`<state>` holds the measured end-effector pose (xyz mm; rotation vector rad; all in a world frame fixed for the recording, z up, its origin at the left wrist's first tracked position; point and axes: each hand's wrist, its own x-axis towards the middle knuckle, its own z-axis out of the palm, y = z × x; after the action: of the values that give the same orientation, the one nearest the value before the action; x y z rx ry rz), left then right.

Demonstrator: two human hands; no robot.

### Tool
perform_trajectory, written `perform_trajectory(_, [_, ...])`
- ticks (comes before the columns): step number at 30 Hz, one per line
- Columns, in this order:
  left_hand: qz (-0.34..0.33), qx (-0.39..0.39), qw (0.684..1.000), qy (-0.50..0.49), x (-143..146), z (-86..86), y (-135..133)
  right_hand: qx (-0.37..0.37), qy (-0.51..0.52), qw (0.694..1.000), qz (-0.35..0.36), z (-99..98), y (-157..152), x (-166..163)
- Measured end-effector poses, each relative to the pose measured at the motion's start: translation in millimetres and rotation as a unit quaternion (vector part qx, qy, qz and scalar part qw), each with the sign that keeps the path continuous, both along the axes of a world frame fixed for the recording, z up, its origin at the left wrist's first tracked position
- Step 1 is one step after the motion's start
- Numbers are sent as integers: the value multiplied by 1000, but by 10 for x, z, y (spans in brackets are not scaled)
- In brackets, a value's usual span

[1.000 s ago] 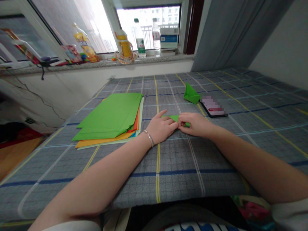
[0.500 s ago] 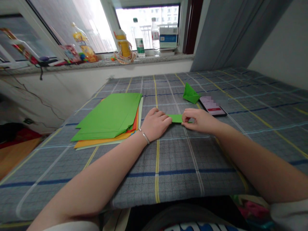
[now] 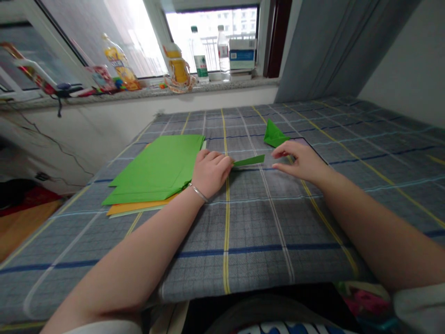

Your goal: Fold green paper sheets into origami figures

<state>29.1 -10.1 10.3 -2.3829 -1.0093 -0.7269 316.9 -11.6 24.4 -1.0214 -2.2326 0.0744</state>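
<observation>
The strip of green paper lies low on the checked grey cloth, just right of centre, almost flat, with its left end running in under the curled fingers of the left hand. Those fingers sit close together; whether they pinch the strip or only rest against it cannot be told. The right hand hovers just beyond the strip's right end, its fingertips slightly apart and touching no paper. Open cloth spreads below both forearms to the near edge at bottom centre, and more runs to the right, while the left edge slants away toward the wall. A folded green paper boat sits just above the right fingers, partly beside a dark-edged phone mostly hidden behind the right hand. Left of the left hand is a loose stack of green sheets over an orange sheet, its corner nearly touching the wrist and its metal bangle. Along the top, a stone windowsill carries a clear plastic bottle and a green-labelled bottle. A soft grey curtain hangs at upper right.
</observation>
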Motion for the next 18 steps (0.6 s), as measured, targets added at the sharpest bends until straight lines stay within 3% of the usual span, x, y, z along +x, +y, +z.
perform_trajectory(7, [-44,-6,999,-27,145,-37,-109,77,-84,993,17,6,-229,-363])
perform_trajectory(18, [-76,-20,992,-97,289,5,-256,144,-171,974,22,-34,-284,-478])
